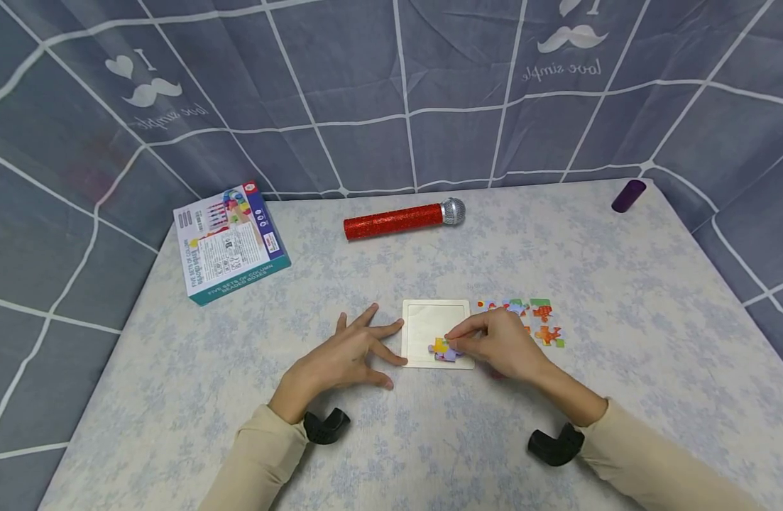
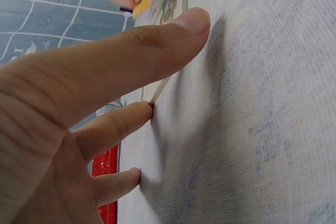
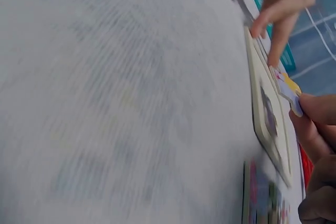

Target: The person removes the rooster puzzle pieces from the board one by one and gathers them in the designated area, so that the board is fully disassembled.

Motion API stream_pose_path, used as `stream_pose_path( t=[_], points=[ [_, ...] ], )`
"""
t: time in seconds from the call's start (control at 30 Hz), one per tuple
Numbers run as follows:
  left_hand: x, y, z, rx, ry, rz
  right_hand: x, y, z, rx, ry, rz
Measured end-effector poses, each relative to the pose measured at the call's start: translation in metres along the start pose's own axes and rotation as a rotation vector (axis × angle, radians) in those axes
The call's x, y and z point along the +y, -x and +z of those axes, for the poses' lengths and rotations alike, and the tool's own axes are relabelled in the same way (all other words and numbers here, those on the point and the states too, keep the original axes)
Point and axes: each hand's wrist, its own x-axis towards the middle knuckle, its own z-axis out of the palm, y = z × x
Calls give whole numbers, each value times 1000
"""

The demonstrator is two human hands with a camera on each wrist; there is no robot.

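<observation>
My right hand (image 1: 502, 345) pinches a yellow and lilac jigsaw piece (image 1: 439, 347) between thumb and fingers, over the lower right part of a pale square puzzle tray (image 1: 423, 319). In the right wrist view the piece (image 3: 286, 85) is tilted, raised above the tray (image 3: 256, 87). Below it a dark purplish patch shows on the tray floor; I cannot tell whether it is another piece or a shadow. With fingers spread, my left hand (image 1: 346, 355) touches the tray's left edge by its fingertips. Several colourful jigsaw pieces (image 1: 547, 333) lie right of the tray, partly hidden by my right hand.
Behind the tray lies a red glittery microphone (image 1: 394, 222) with a silver head. A boxed toy set (image 1: 231, 241) sits at the back left. A dark purple cylinder (image 1: 629, 196) lies at the far right corner. Grey checked cloth (image 1: 359, 71) hangs around the table's back and sides.
</observation>
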Motion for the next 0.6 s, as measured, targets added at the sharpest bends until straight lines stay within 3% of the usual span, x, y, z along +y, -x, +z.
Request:
stream_pose_path(
  t=[0.6],
  points=[
    [0, 0, 0, 4, 7, 6, 47, 52, -68, -9, 14, 148]
  ],
)
